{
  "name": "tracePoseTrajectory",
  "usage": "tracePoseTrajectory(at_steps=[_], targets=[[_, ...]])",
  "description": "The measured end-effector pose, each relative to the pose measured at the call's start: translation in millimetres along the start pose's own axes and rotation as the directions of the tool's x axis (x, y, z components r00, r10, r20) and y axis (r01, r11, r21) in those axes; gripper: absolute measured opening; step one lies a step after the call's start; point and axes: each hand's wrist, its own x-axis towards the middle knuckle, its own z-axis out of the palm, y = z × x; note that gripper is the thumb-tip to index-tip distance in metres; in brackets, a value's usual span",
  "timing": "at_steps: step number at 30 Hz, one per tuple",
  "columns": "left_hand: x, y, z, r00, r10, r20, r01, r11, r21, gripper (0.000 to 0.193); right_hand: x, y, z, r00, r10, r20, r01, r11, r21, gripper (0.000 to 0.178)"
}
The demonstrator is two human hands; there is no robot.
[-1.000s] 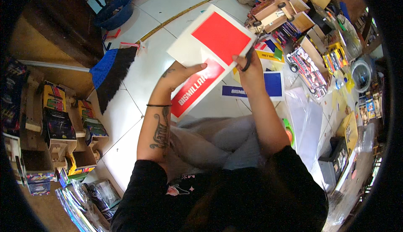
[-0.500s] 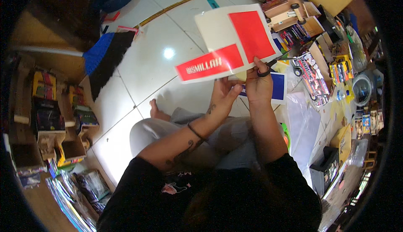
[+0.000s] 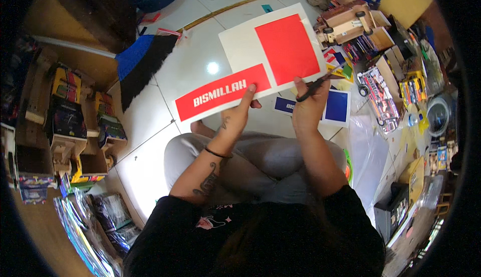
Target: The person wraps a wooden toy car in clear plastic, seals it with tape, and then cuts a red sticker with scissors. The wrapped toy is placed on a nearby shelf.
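A cream sheet (image 3: 239,51) with a large red panel and a red strip with white lettering is held up in front of me. My left hand (image 3: 237,112) is closed on its lower edge, the thumb lying over the red strip. Near the sheet's lower right corner, my right hand (image 3: 309,110) is closed around dark-handled scissors (image 3: 311,88), with its thumb at the sheet's edge. The scissor blades point up and to the right. Below and behind that hand lies a blue-and-white sheet (image 3: 337,107), partly covered by the hand.
Wooden toy trucks (image 3: 348,26) and a printed truck side panel (image 3: 377,95) crowd the right. Clear plastic sheets (image 3: 366,144) lie beside my knee. Boxy toy vehicles (image 3: 67,104) stand at left, near a blue-and-black broom (image 3: 143,64). White tiles (image 3: 145,164) form the floor.
The red-and-cream sheet has shifted left and turned flatter toward me. My left hand has moved left along its lower edge, away from my right hand. More of the blue sheet shows.
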Motion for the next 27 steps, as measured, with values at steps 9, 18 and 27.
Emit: tracePoseTrajectory(at_steps=[9, 18, 27], targets=[[5, 16, -14, 0.999, -0.045, -0.015, 0.048, 0.962, 0.269, 0.034, 1, 13, -3, 0.984, 0.146, 0.1, -0.141, 0.988, -0.062, 0.048], [28, 38, -54, 0.943, 0.254, -0.214, -0.276, 0.958, -0.077, 0.027, -23, 2, 6, 0.497, 0.651, 0.574, -0.385, 0.758, -0.527, 0.055], [14, 14, -29, 0.992, -0.129, -0.005, 0.128, 0.977, 0.171, 0.037, 9, -9, -5, 0.944, 0.307, 0.118, -0.314, 0.948, 0.042, 0.048]])
